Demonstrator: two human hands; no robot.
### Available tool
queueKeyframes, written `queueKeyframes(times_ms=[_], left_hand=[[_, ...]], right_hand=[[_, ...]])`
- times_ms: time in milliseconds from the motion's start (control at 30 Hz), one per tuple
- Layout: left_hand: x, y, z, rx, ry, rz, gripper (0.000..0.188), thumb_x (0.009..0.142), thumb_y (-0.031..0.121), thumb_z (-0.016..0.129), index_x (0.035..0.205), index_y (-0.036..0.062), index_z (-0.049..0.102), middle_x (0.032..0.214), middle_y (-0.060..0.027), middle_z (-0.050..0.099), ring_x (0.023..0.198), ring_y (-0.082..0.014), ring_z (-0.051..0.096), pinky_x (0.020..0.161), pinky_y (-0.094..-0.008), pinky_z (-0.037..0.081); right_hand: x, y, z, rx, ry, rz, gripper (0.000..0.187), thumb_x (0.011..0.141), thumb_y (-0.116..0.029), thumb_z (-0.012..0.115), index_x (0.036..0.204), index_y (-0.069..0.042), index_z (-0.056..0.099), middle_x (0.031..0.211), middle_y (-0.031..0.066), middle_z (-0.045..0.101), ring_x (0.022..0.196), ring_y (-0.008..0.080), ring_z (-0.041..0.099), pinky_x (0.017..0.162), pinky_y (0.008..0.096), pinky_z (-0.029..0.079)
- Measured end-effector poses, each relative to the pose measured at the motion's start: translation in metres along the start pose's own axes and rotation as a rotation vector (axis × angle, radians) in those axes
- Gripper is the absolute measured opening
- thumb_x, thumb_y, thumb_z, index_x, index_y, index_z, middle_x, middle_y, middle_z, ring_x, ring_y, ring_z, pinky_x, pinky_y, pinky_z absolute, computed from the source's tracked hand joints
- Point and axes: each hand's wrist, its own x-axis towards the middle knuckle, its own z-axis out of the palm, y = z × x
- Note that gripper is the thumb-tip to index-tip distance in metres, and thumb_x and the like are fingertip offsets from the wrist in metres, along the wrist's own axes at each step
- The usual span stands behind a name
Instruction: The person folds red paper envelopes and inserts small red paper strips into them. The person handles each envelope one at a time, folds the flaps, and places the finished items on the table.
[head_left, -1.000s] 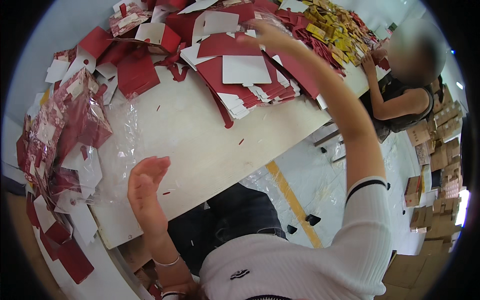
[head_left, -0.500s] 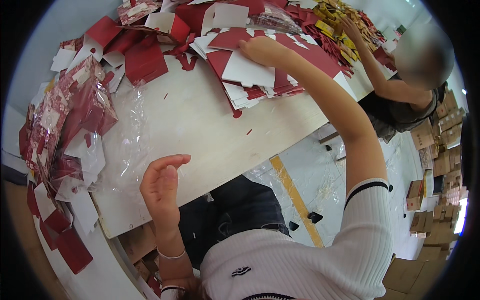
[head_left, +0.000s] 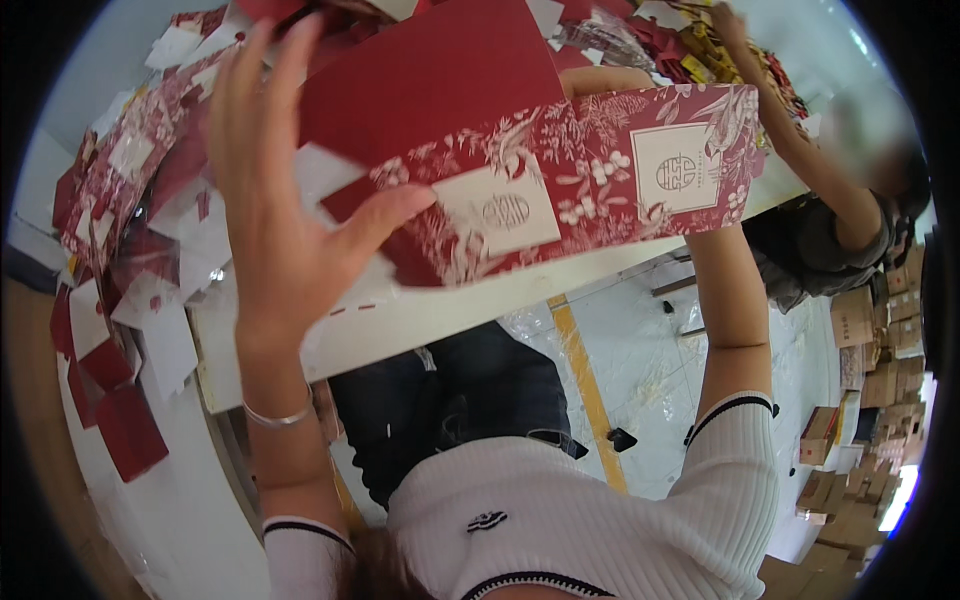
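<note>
Newly raised carton, long axis rightward-up, left fingers spread, right fingers' grasp unclear

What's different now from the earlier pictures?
The right hand has picked up a red patterned carton from the stack and brought it up toward the person; its fingers are hidden behind it. The left hand has risen from the table's near edge to the carton's left end, open. The patterned boxes heaped at left stayed put.

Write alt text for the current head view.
A person's right hand, partly hidden, holds a large red, floral-printed card above a white table; the left hand is spread in front of the card's left end. More red packaging lies to the left.
</note>
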Motion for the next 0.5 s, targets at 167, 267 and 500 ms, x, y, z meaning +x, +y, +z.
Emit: queueKeyframes(times_ms=[167,267,500], left_hand=[[0.003,0.011,-0.004,-0.390,-0.325,-0.396,0.084,0.063,0.032,0.075,0.131,0.0066,0.032,0.128,-0.0154,0.039,0.119,-0.0257,0.038,0.098,-0.0368,0.030],[-0.016,0.013,0.006,-0.420,-0.295,-0.401,0.088,0.060,0.032,0.079,0.127,-0.0008,0.033,0.115,-0.0150,0.045,0.104,-0.0226,0.049,0.087,-0.0321,0.040],[-0.033,0.001,0.011,-0.888,-0.136,-0.698,0.082,0.066,0.023,0.076,0.127,-0.0062,0.030,0.115,-0.0146,0.049,0.105,-0.0181,0.048,0.088,-0.0286,0.040]], right_hand=[[0.015,0.014,0.011,0.011,-0.042,0.110,0.040,0.081,-0.033,0.049,0.109,-0.004,0.049,0.097,0.0134,0.054,0.090,0.0250,0.053,0.076,0.0383,0.044],[0.019,0.019,0.015,0.039,-0.046,0.141,0.045,0.082,-0.037,0.047,0.113,-0.004,0.047,0.104,0.0134,0.053,0.097,0.0238,0.051,0.082,0.0386,0.043],[0.003,0.030,0.024,0.565,-0.205,0.021,0.059,0.084,-0.048,0.044,0.123,-0.003,0.042,0.120,0.0131,0.049,0.112,0.0211,0.046,0.093,0.0393,0.037]])
